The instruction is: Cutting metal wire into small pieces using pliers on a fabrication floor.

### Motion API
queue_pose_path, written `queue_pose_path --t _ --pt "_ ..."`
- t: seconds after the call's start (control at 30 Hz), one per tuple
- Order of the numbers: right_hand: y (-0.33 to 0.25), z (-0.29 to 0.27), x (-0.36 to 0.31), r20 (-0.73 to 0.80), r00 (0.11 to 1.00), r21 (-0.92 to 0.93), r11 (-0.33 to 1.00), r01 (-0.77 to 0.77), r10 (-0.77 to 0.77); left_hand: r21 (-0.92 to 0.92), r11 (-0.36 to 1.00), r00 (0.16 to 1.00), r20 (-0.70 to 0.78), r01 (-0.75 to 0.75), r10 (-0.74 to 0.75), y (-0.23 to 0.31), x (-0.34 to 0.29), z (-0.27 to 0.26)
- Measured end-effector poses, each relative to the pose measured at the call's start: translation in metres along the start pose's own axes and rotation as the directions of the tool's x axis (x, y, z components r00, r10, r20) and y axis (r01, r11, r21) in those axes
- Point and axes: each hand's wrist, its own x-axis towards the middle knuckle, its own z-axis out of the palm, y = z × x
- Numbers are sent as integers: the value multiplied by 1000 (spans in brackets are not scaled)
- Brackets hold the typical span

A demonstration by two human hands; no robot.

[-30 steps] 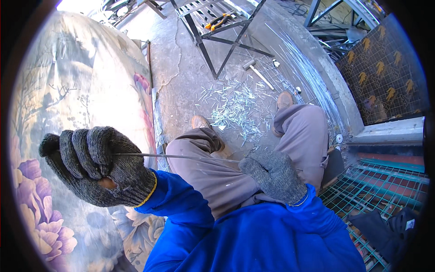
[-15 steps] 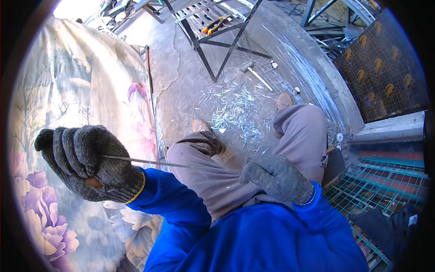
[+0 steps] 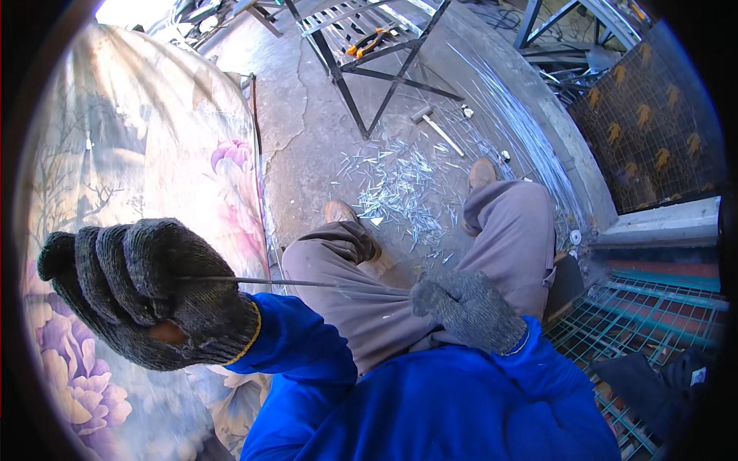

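Observation:
A thin metal rod (image 3: 300,283) stretches across my lap between my two gloved hands. My left hand (image 3: 150,296), in a dark grey knitted glove with a hole in it, is raised at the left with its fingers curled round one end of the rod. Over my right thigh, my right hand (image 3: 469,307) is closed in a grey glove where the rod's other end goes in. That end is hidden by the fingers. Beyond my knees, a heap of short cut metal pieces (image 3: 400,184) lies on the floor between my shoes.
A hammer (image 3: 438,131) lies past the heap. Orange-handled pliers (image 3: 369,43) rest on a dark metal frame stand (image 3: 400,81). Long thin rods (image 3: 515,115) lie along the right. A flowered cloth (image 3: 154,146) covers the left side; a green wire grid (image 3: 638,307) is at right.
My left hand has moved a little left and down, and the rod lies more level. My right hand has barely shifted, still closed on the rod.

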Motion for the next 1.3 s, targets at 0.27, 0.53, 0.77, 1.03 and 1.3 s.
queue_pose_path --t 0.27,0.53,0.77,1.03,1.3 --pt "31 -10 3 28 989 -154 977 148 -145 -44 998 999 -4 -46 46 14 30 -47" --pt "37 -40 -37 -28 971 -524 831 186 -236 26 996 809 -586 86 -55 -40 61 -275" --pt "-6 -22 -41 110 990 -198 974 112 -92 -75 945 304 -936 319 -177 -104 -24 -374" --pt "-43 -14 -20 230 837 -385 744 546 -496 194 725 370 -925 661 -90 -110 -26 -375" --pt "-29 16 -24 260 960 484 846 -223 104 123 642 353 -904 756 -243 -130 -28 -387"
